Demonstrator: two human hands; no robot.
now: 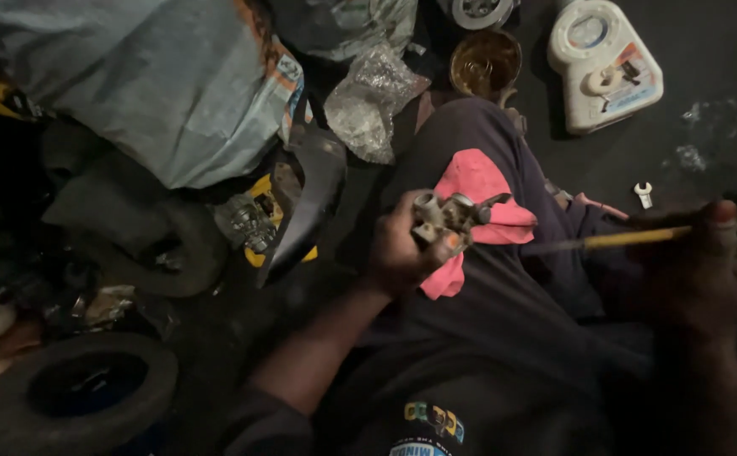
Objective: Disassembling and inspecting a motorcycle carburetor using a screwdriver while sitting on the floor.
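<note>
Down over the lap, the left hand (402,249) is clasping a small grey metal part (446,215), fingers wrapped closed round it, holding it just above a pink rag (478,181) that is lying on the dark trouser leg. Off to the right, the right hand (706,262) is gripping a thin yellow-shafted tool (630,240) in a closed fist; its long axis is running nearly level, left to right, with the dark tip pointing left toward the metal part and stopping short of it, so the two are lying apart. Farther off, a white flat plastic container (601,63) with a coloured label at its right corner is lying on the dark ground, a round tin of brownish liquid (485,61) is standing left of it, and a crumpled clear bag (373,97) is sitting left again, beside a large grey sack (157,84) with an orange-edged printed panel
</note>
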